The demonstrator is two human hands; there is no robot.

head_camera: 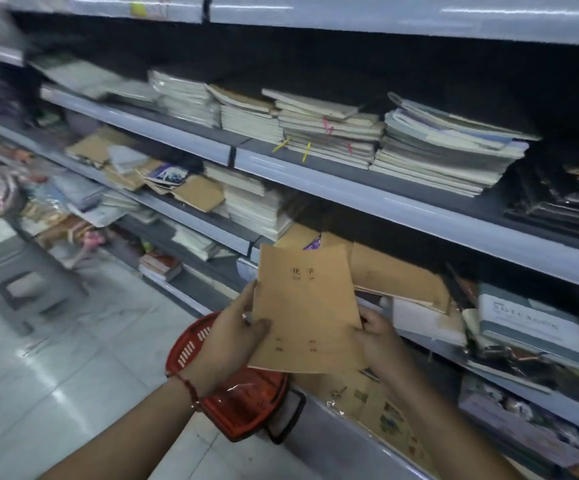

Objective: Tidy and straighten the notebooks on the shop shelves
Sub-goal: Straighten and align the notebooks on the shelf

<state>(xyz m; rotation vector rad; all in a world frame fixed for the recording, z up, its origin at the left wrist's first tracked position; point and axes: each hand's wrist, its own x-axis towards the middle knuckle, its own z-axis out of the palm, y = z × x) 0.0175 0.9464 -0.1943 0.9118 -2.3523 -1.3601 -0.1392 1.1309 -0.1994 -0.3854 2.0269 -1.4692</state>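
While both forearms reach forward | left hand, right hand grip brown notebook

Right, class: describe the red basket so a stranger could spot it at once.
Start at the shelves of stacked notebooks, then drop to the pale tiled floor at their foot. The basket sits there, under the left hand: the only red slotted plastic thing among paper and card.

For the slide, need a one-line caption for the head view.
Both hands, left hand and right hand, hold a brown notebook before cluttered shop shelves, above a red basket.
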